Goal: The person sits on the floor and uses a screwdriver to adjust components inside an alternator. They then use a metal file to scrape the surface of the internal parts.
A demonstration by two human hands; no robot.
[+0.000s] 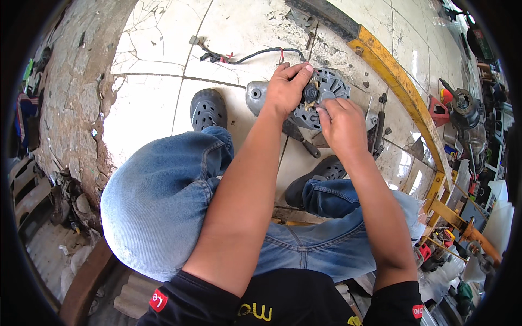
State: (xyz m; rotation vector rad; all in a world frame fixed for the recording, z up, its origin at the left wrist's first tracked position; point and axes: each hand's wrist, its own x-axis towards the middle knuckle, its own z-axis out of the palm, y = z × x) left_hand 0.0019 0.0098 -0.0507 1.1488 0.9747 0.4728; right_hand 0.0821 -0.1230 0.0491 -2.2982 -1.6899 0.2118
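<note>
the alternator [333, 82] sits on the tiles [152, 106] ahead of your right shoe [330, 169]. your left hand [286, 89] bends over its left side, your right hand [344, 124] curls at its face; what either pinches, i can't tell. uneven pressure could rock it, and your fingers might slip.

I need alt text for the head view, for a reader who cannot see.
A person's bare left hand and right hand touch a round, slotted, grey metal machine part on a cream tiled floor. A thin black cable lies beyond it; a long yellow metal beam lies to its right.
</note>
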